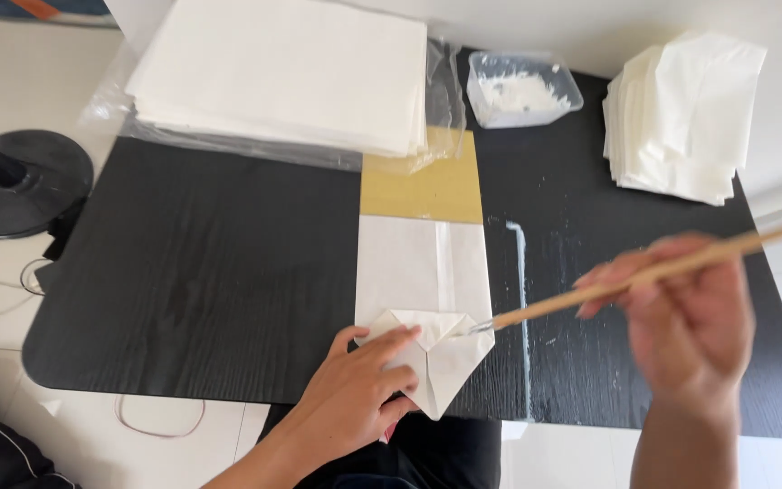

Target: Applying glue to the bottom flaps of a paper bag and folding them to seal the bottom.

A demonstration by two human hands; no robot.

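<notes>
Left hand [368,380] flat, fingers spread, pressing folded bag [432,308] end. Right hand [685,317] right of bag, pinching brush [644,274], tip touching the fold.

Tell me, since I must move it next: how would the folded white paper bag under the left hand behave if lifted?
The paper bag looks thin and flat, so probably light and floppy. The left hand pins its folded flaps, which might spring open. Its brushed edge may be sticky.
</notes>
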